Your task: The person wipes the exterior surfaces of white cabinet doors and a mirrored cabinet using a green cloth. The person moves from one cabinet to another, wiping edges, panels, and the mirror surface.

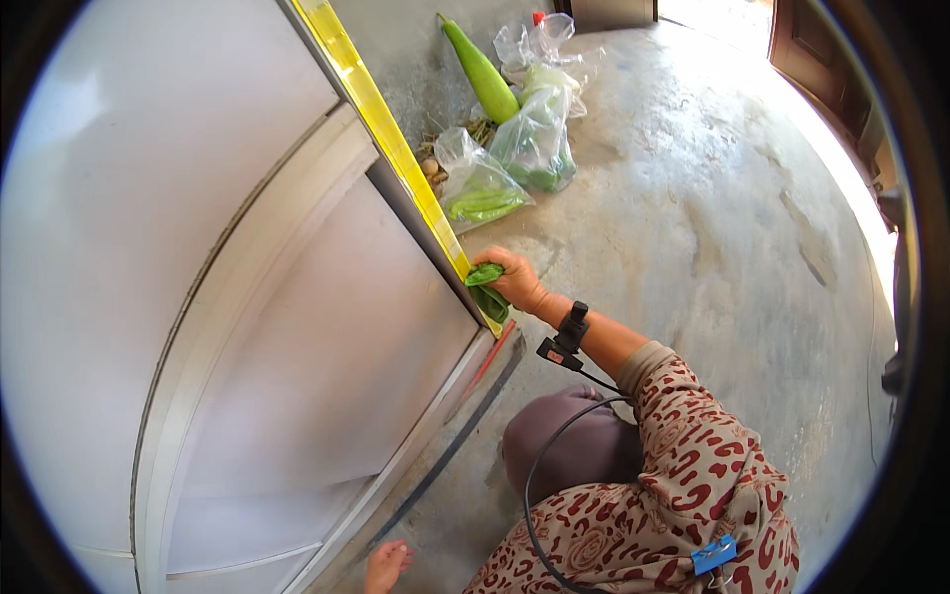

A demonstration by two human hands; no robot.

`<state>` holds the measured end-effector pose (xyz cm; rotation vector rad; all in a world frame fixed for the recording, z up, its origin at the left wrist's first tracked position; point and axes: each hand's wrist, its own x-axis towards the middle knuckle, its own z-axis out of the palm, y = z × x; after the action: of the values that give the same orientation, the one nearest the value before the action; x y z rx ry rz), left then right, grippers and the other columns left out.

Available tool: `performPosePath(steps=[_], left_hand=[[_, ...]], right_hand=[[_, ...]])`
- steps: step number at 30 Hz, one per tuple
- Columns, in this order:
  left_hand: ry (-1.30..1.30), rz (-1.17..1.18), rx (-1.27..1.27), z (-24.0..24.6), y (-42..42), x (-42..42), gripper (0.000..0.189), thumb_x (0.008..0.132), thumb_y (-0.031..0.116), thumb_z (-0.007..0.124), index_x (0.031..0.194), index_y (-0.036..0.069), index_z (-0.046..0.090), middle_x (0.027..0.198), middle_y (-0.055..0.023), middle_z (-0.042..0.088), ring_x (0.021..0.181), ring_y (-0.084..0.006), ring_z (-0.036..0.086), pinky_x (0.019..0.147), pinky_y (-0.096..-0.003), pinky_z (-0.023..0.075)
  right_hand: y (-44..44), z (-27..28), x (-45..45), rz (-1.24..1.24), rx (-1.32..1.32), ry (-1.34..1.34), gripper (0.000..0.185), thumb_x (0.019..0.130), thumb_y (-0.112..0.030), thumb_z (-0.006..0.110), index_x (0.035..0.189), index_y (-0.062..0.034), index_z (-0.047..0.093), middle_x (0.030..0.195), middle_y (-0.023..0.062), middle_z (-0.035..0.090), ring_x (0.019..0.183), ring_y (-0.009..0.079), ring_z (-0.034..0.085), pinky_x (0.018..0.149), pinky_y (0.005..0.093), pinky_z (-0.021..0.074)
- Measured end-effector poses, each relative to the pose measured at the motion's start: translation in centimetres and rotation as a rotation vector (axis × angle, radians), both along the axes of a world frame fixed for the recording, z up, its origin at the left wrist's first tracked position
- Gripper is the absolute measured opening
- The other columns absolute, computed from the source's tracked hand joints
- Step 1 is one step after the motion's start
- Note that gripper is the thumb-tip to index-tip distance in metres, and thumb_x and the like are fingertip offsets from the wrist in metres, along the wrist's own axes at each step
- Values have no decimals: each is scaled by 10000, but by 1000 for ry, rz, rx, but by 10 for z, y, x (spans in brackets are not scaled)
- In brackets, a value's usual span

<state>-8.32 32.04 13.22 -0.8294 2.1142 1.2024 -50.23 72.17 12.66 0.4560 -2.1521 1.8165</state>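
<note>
My right hand [510, 278] grips a green cloth [490, 298] against the lower end of the yellow edge strip [401, 163] on a large white panelled door or cabinet [334, 327]. The cloth is bunched, and part of it hangs below my fingers. A black device is strapped around my right wrist, with a cable running from it. My left hand [389, 566] is at the bottom edge of the view, near the panel's base, with nothing seen in it; its fingers are slightly bent and partly cut off by the view.
On the concrete floor [705, 223] by the wall lie a long green gourd [482, 74] and clear plastic bags [482, 200] of green vegetables. A red strip [493, 355] and a dark strip [460, 442] lie along the panel's base. An open doorway is at the upper right.
</note>
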Motion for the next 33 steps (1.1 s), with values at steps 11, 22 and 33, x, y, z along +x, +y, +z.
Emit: performPosePath(steps=[11, 22, 33], left_hand=[[137, 37, 218, -62, -13, -19, 345, 899, 359, 556, 1094, 76, 585, 941, -82, 652, 808, -209, 620, 700, -345, 513], [147, -78, 204, -79, -7, -37, 325, 908, 357, 537, 1098, 99, 589, 969, -101, 647, 837, -233, 615, 736, -360, 506], [208, -304, 12, -92, -12, -24, 307, 917, 355, 519, 1102, 121, 593, 998, -120, 643, 866, -256, 610, 772, -374, 499]], right_hand=[[-28, 311, -42, -43, -352, 437, 181, 795, -45, 679, 958, -26, 603, 788, 18, 616, 699, 65, 566, 613, 218, 478], [-45, 464, -69, -138, -439, 681, 222, 803, -154, 712, 959, -36, 608, 734, 24, 607, 581, 87, 567, 484, 237, 482], [-39, 409, -57, -44, -469, 553, 204, 818, -125, 695, 974, -24, 612, 772, 11, 602, 613, 69, 554, 525, 210, 456]])
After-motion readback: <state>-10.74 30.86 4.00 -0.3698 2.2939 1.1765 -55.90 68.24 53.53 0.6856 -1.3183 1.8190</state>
